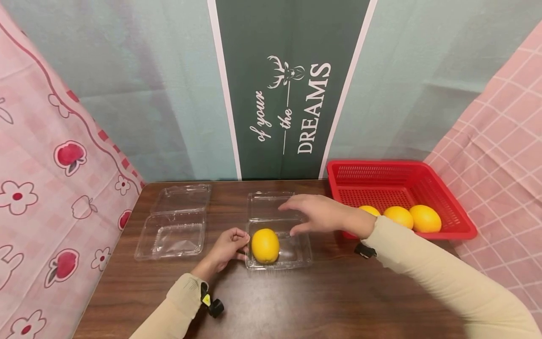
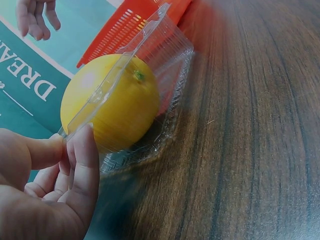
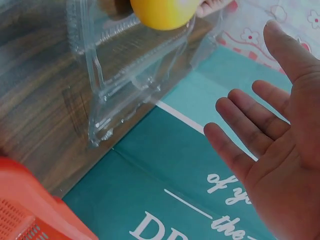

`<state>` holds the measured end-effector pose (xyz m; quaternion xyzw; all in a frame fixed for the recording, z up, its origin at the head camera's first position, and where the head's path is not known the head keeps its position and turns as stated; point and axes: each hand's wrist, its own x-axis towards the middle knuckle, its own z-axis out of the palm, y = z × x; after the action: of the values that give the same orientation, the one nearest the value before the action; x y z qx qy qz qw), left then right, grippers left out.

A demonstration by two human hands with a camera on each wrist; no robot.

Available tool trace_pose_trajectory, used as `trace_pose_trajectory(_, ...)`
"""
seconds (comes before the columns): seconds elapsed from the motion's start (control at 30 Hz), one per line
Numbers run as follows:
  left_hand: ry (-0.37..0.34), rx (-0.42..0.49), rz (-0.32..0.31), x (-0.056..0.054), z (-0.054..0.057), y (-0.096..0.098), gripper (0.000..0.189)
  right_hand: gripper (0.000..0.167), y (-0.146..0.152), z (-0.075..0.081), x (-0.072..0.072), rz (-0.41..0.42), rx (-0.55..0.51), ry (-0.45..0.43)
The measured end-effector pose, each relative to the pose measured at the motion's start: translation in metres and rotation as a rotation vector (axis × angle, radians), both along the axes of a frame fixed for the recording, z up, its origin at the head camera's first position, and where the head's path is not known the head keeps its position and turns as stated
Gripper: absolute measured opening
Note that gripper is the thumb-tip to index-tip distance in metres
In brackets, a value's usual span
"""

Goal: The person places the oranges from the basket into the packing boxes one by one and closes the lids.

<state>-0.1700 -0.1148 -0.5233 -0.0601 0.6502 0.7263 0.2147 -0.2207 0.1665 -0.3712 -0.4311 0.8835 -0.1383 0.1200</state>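
Observation:
A yellow-orange orange [image 1: 265, 246] with a green stem spot sits in the left part of a clear plastic clamshell box [image 1: 302, 259]. The box's lid [image 1: 264, 206] lies folded back toward the curtain. Thumb and fingers of my left hand [image 1: 228, 247] pinch the box's left rim, as the left wrist view shows beside the orange [image 2: 112, 102]. Over the right part of the box hovers my right hand [image 1: 319, 213], fingers spread and nothing held. In the right wrist view that hand [image 3: 280, 150] has its palm showing, apart from the box.
To the left stands a second clear clamshell box [image 1: 146, 242], lid folded back. A red perforated basket [image 1: 450, 202] at the back right holds several oranges [image 1: 425, 219]. Curtains [image 1: 169, 94] border the wooden table [image 1: 338, 301] at the back and sides.

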Motion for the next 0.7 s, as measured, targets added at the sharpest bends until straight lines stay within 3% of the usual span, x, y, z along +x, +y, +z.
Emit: trace_pose_trajectory(0.7, 0.034, -0.005, -0.001, 0.010, -0.012, 0.002, 0.012, 0.062, 0.028, 0.021, -0.005, -0.061, -0.047, 0.057)
